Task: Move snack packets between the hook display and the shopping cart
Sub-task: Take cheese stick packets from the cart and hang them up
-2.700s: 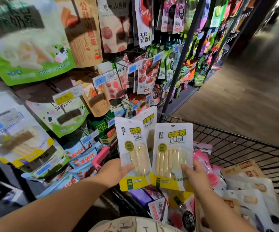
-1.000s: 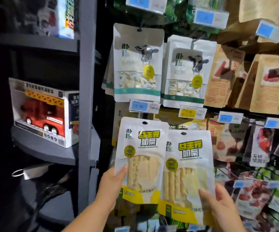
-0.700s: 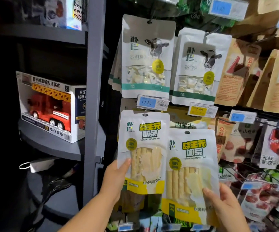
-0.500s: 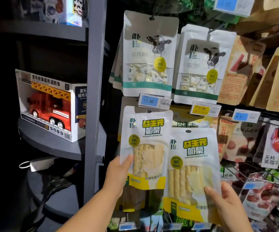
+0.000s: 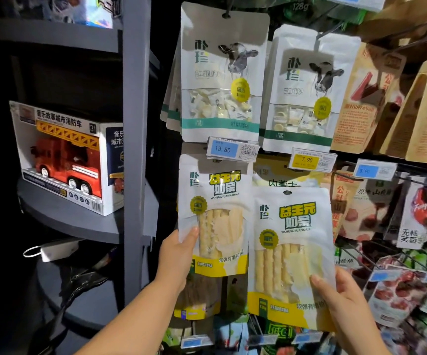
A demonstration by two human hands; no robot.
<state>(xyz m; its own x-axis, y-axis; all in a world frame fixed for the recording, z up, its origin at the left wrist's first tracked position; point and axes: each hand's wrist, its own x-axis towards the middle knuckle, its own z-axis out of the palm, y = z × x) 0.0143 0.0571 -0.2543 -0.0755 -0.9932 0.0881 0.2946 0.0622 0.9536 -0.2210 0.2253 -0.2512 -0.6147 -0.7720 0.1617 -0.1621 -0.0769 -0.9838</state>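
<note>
Here, both hands are up at the hook display, each holding one packet of yellow cheese sticks. The left hand [image 5: 179,254] grips the left packet [image 5: 215,213] at its lower left edge, thumb pressed on the front and the other fingers hidden behind. That packet's top sits right under the blue tag [image 5: 229,149] marked 13.80, which overlaps it; whether its hole is on a hook cannot be told. The right hand [image 5: 343,298] pinches the right packet [image 5: 291,252] at its lower right corner, thumb across the clear window and fingers curled round the edge. This packet hangs lower than the other, just beside it, with their inner edges meeting. Its hang hole at the top shows open, with no hook through it.

Above the left hand hangs a white cow packet [image 5: 224,73] with a green band, several more stacked behind it. Above the right hand hangs a second cow packet [image 5: 307,90], and under it a yellow tag [image 5: 309,160] marked 7.90. Beyond the right hand, brown packets [image 5: 368,98] and red fruit snacks fill more hooks. Left of the left hand stands a grey post [image 5: 135,124], and past it a boxed toy fire truck [image 5: 66,155] rests on a dark shelf [image 5: 79,221].
</note>
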